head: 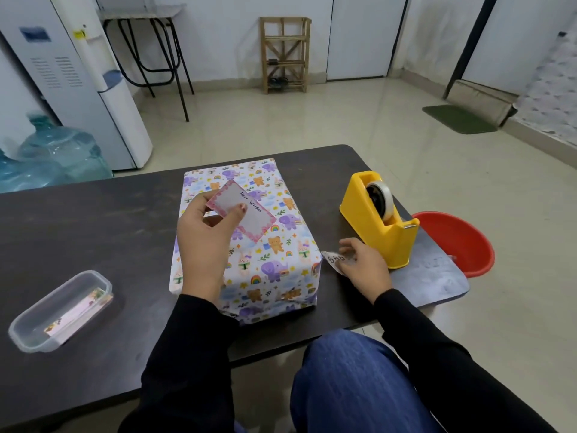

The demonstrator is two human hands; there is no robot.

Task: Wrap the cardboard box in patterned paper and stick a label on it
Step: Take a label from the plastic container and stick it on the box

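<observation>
Dark surface (93, 214) is carrying everything. Near left, a clear tub (59, 310) is holding spare labels. Right hand (365, 267) fingers are curling onto a paper scrap (334, 260), just beside the wrapped box (274, 267). Left hand (206, 232) fingers are pinching the label (249, 214) above the box. Beyond, a yellow tape dispenser (374, 220) is standing.

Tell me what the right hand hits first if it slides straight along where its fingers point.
Likely the wrapped box: the right hand, holding a paper scrap, points left at its near right corner. The scrap would touch first. Depth is uncertain.
</observation>
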